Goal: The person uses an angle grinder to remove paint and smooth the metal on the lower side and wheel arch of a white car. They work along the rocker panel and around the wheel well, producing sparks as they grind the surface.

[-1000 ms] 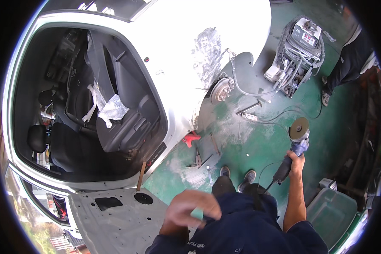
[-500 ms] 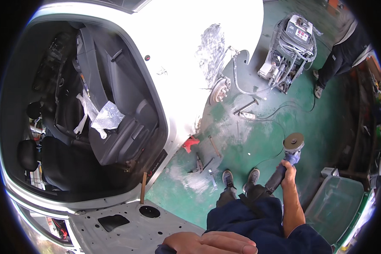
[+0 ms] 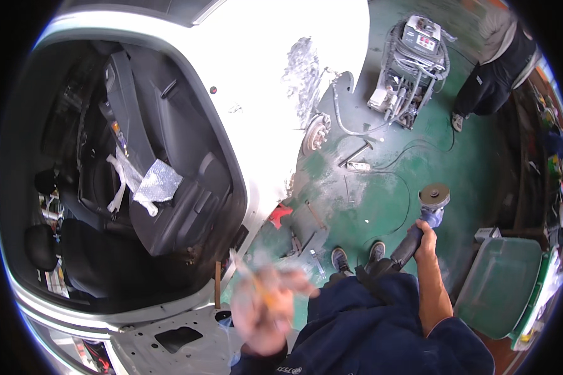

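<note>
My right hand is wrapped round the body of an angle grinder, whose round disc points up and away from me. The grinder hangs beside my right leg, apart from the car. My left hand is raised in front of the stripped inner door panel. Motion smears its fingers; a pale, thin shape and a yellow-orange streak show among them, but I cannot make out what they are. Ahead stands the white car body with a bare, sanded patch above an exposed brake disc.
A wooden stick stands between door and sill. On the green floor lie a hammer, a power strip, a red stand and cables. A wheeled welding machine and a person are far right; a green bin is near right.
My left hand has swung up and forward from the lower edge, its fingers now blurred. My right hand keeps its hold on the grinder. The whole view has shifted slightly.
</note>
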A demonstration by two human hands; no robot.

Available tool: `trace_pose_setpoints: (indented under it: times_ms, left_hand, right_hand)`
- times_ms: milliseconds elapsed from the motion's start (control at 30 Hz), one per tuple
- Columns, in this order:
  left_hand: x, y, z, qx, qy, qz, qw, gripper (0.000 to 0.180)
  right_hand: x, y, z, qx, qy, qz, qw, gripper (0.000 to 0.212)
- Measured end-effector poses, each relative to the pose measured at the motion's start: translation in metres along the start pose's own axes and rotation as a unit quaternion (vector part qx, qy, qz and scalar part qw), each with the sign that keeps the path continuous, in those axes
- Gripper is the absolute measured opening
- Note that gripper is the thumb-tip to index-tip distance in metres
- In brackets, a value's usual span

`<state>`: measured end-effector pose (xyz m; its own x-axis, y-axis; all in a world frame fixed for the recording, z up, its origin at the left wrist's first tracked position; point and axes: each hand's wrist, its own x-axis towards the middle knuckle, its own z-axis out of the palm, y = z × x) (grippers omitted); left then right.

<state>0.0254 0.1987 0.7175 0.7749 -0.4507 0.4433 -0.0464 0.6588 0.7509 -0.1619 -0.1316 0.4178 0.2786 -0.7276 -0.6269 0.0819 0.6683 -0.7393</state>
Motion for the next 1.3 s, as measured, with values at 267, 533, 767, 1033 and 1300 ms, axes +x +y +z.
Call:
trace_pose_setpoints:
  times_ms: [267,533,767,1033,1300]
  left_hand:
    - [-0.133,-0.179,-0.223,0.256,0.337,-0.39,0.818,0.024]
    - [-0.338,-0.204,-0.318,0.316,0.356,-0.572,0.668,0.025]
    - [-0.306,-0.203,-0.315,0.305,0.315,-0.532,0.725,0.026]
    - [-0.271,-0.203,-0.315,0.281,0.322,-0.502,0.752,0.029]
    - [-0.308,-0.196,-0.326,0.295,0.326,-0.554,0.707,0.028]
  right_hand:
    - [-0.004,0.011,-0.008,0.07,-0.019,0.024,0.997,0.024]
    - [-0.013,0.013,-0.01,0.085,-0.053,0.03,0.995,0.029]
    - [-0.014,0.014,0.006,0.085,-0.049,0.052,0.994,0.032]
    - [-0.015,0.018,0.026,0.05,-0.06,0.081,0.994,0.039]
    - [-0.014,0.025,0.03,0.055,-0.053,0.08,0.994,0.035]
